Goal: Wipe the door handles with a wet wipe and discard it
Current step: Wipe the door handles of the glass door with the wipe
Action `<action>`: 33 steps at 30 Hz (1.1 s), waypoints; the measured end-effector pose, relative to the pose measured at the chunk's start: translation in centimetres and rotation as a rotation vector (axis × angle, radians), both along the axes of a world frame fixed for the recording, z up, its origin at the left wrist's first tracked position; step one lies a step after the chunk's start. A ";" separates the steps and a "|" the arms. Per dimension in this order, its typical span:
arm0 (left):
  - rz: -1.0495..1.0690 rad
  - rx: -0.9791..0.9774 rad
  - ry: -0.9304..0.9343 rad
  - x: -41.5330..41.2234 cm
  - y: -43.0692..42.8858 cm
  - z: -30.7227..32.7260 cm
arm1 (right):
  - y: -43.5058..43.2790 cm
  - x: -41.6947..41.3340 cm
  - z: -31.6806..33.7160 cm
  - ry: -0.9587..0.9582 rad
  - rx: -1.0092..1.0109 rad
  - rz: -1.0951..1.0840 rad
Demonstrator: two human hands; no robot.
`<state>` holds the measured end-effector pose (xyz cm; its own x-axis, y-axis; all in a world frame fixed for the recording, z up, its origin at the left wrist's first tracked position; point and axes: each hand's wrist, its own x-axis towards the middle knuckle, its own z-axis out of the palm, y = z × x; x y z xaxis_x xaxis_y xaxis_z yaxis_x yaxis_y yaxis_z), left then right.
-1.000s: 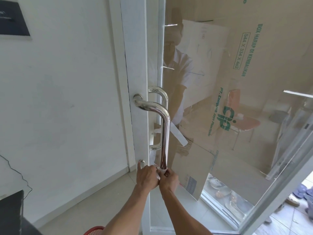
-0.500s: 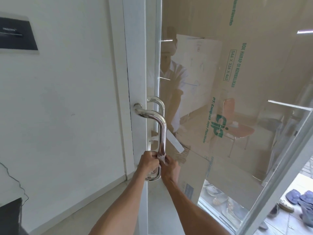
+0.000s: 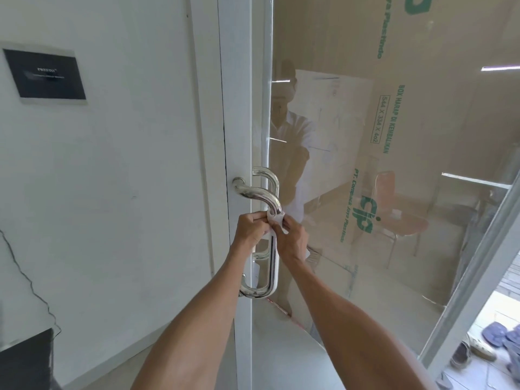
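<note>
Glass door (image 3: 394, 164) ahead. Left hand (image 3: 250, 228), right hand (image 3: 292, 237) pinch wipe (image 3: 275, 218) tight around handle (image 3: 274, 249), so rubbing cleans all sides.

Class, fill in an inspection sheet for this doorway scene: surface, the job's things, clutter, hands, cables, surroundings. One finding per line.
Surface: glass door in a white frame, reflecting the person and a chair.
Job's things: chrome door handle; white wet wipe wrapped around its bar just below the upper bend.
Clutter: shoes on the floor outside, lower right.
Hands: left hand and right hand both pinch the wipe around the bar.
Cables: thin dark wire trailing down the left wall.
Surroundings: black wall plaque; printed cardboard behind the glass.
</note>
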<state>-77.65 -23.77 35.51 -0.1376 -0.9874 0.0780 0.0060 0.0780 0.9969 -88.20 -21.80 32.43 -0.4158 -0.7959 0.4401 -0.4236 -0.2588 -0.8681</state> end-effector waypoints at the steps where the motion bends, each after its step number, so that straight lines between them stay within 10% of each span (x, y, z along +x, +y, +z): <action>1: -0.005 -0.010 0.006 0.0 -0.1 0.3 | -0.1 0.0 0.6 0.001 -0.012 0.001; 21: 0.210 -0.245 -0.022 -0.9 -1.2 0.5 | -2.9 0.7 8.6 0.459 -0.036 0.160; 33: 0.167 -0.071 0.320 0.9 -2.3 1.1 | -5.0 4.9 12.3 0.695 0.102 0.140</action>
